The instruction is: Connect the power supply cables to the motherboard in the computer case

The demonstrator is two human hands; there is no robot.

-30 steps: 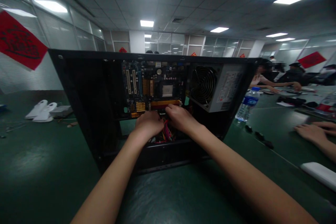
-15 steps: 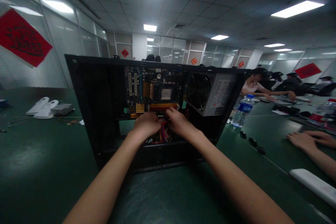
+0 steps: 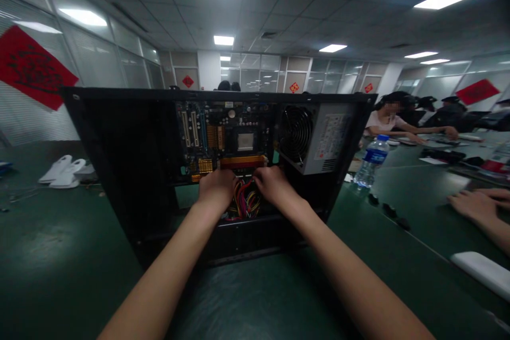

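A black computer case (image 3: pixel 258 236) stands on its side in front of me, its open face towards me. Inside is a motherboard (image 3: pixel 257 117) with a bare processor (image 3: pixel 245 141) and long orange-red memory slots (image 3: pixel 244 161) near its lower edge. Just under those slots, my left hand (image 3: pixel 217 186) and my right hand (image 3: pixel 273 183) reach in with curled fingers. Between them hangs a bundle of coloured cables (image 3: pixel 246 199). My left fingertips are hidden behind the hand, and what either hand grips is unclear. A grey power supply (image 3: pixel 332 141) with a fan fills the upper right corner.
The case stands on a green table (image 3: pixel 59 255). To its right are a water bottle (image 3: pixel 372 162), small black pieces (image 3: pixel 389 210) and a white bar-shaped object (image 3: pixel 482 271). Another person's hands (image 3: pixel 474 207) rest farther right. White objects (image 3: pixel 67 171) lie at left.
My hands have moved apart, showing more of the cable bundle between them. The left part of the case appears nearer and farther left in the view.
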